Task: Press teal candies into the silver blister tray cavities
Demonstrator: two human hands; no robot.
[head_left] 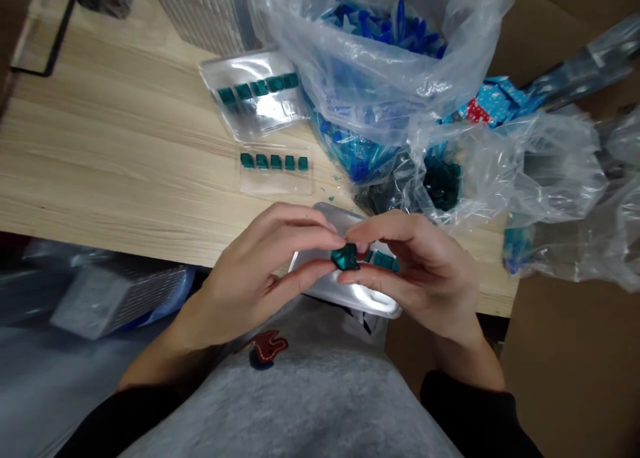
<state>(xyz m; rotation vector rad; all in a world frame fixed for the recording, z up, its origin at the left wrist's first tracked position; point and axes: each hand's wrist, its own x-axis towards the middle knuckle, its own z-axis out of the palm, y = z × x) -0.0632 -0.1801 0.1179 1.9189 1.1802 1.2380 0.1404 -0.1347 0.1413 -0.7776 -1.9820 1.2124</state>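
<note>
Between my two hands, above a clear plastic tray, is a dark teal translucent piece (345,257) with an uneven outline. My left hand (270,265) pinches its left side between thumb and fingers. From the other side, my right hand (420,265) grips it with thumb and fingertips. Under my hands the clear plastic tray (320,290) lies at the table's near edge, with several teal pieces (384,261) in it, partly hidden by my right hand. Farther off sit two more clear trays, a tilted one (260,121) and a flat one (276,183), each bearing a row of teal pieces.
A large plastic bag (370,85) of blue pieces stands at the back. Right of it, an open clear bag (500,171) holds dark teal pieces (443,181). Stacked clear trays (205,11) stand at the back left. Small teal crumbs lie on the wooden table (125,145).
</note>
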